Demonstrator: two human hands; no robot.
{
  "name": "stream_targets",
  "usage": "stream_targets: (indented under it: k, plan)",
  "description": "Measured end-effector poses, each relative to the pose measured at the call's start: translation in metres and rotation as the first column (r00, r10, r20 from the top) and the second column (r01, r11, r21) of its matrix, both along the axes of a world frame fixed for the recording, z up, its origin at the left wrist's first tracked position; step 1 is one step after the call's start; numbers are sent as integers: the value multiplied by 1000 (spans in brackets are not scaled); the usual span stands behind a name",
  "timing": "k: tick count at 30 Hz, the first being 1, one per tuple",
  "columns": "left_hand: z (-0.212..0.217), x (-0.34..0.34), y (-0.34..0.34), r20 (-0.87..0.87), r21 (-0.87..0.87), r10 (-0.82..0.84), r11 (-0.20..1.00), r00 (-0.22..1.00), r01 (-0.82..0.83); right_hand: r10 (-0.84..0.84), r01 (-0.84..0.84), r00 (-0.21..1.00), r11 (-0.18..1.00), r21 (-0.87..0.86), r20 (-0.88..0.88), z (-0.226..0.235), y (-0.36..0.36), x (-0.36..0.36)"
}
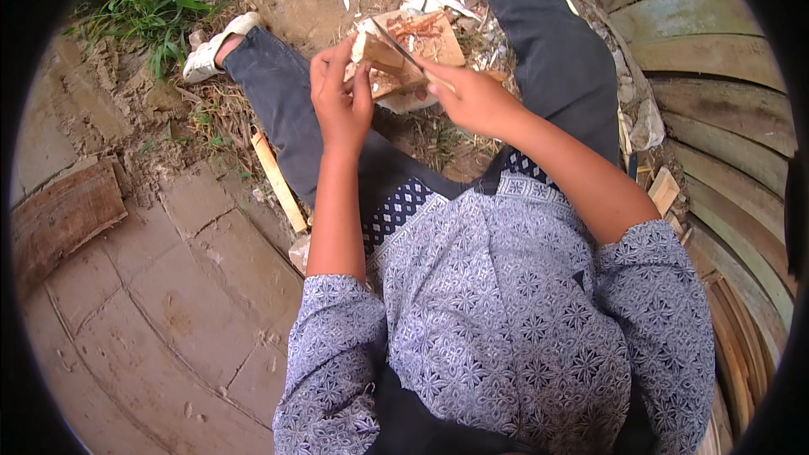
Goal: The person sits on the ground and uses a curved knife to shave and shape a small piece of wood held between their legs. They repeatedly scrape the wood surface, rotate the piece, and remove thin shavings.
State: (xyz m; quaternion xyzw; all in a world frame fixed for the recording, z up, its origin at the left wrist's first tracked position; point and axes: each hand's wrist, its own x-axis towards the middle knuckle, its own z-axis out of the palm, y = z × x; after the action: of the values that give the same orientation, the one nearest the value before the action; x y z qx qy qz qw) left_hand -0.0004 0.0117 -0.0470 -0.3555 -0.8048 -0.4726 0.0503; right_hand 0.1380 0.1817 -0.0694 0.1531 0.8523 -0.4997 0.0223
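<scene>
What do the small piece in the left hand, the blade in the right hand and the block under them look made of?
Small piece: pale raw wood, freshly cut faces. Blade: thin and dark, likely metal. Block: unfinished wood, reddish scored top, with chips lying around it.

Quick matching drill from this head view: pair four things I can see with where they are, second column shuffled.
Things:
1. small wood piece
2. knife
3. white sandal
4. wooden slat

Places:
a. lying on the ground beside the left leg
b. gripped in the right hand
c. on the foot near the grass
d. pinched in the left hand

Pairs: 1-d, 2-b, 3-c, 4-a
</scene>
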Motion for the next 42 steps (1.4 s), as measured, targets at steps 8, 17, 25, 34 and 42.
stream_targets:
  k: [8, 17, 25, 34, 42]
  plan:
    - [6, 7, 13, -91, -27, 14, 1000, 996, -16, 54, -59, 990, 998, 36, 128, -40, 3, -3]
    - [8, 7, 11, -109, -33, 9, 999, 994, -13, -15, 12, 997, 999, -45, -75, 4, -5, 1]
    - [3, 5, 8, -79, -26, -14, 1000, 997, 12, 75, -72, 991, 997, -25, 108, 24, 9, -8]
    - [3, 6, 4, -57, -44, -6, 999, 998, 3, 81, -73, 984, 996, -58, 160, 37, 7, -5]
    - [1, 4, 5, -18, -10, -4, 1000, 1000, 3, 165, -155, 950, 986, -60, 265, 30, 21, 2]
